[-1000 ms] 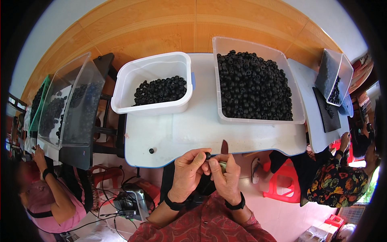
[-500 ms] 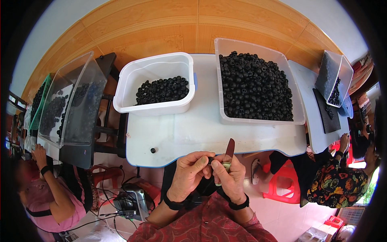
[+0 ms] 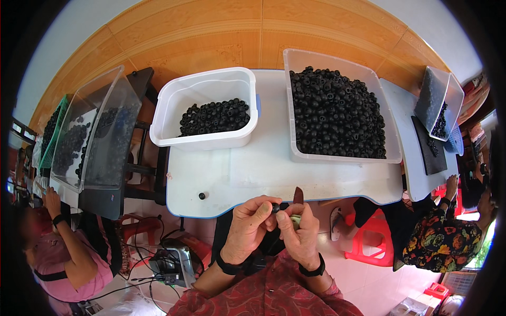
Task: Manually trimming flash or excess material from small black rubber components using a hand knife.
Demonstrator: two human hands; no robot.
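My left hand (image 3: 246,227) pinches a small round black piece (image 3: 275,208) between thumb and fingers, in front of the table's near edge. Close beside it, my right hand (image 3: 303,234) is closed on a knife (image 3: 298,196) with a pale green handle. The blade points up and away from me, and the right thumb is against or very near the black piece. A single black piece (image 3: 202,196) lies on the white table (image 3: 237,176), left of my hands. Beyond it stands a white tub (image 3: 211,141) partly filled with such pieces. A larger translucent bin (image 3: 345,159) at the right is heaped with them.
At the left, a clear bin (image 3: 84,181) stands on a dark table near a person in pink (image 3: 79,258). On the right, another person in a flowered top (image 3: 435,242) sits by a table with a tilted bin (image 3: 440,100). Red stools (image 3: 369,247) stand below.
The knife blade has turned and dropped slightly, so less of its flat face shows. The black piece in my left fingers is now more exposed. The view has shifted a little.
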